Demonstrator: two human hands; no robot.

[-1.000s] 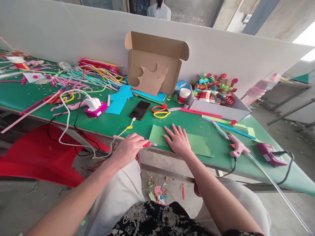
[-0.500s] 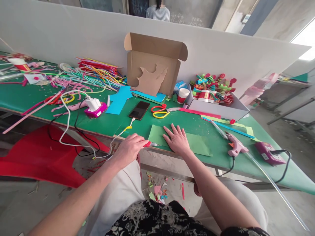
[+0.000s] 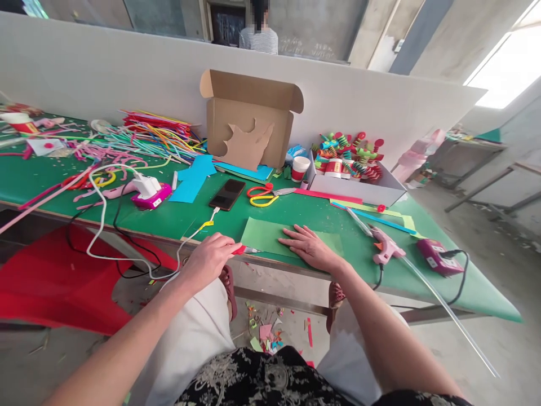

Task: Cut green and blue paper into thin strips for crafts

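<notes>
1. The left hand (image 3: 213, 256) has its fingers wrapped round a red-handled metal craft knife (image 3: 239, 250), its blade at the near edge of a rectangular light-green paper sheet (image 3: 262, 235).
2. The right hand (image 3: 311, 249), fingers spread flat, rests on that sheet upon the green worktop (image 3: 291, 212).
3. Likely a cutting step, calling next for a steady sheet.
4. Beyond the fingers: a black phone (image 3: 227, 195), red-and-yellow-handled scissors (image 3: 264, 201). To their right: a pink plastic glue gun (image 3: 386, 246). Only the right fingers seem in the way.

Left hand (image 3: 214, 255) curled tight, knuckles up; right hand (image 3: 311, 248) lying flat, palm down, fingers (image 3: 293, 234) angled leftward, both forearms (image 3: 146, 318) stretched forward!
</notes>
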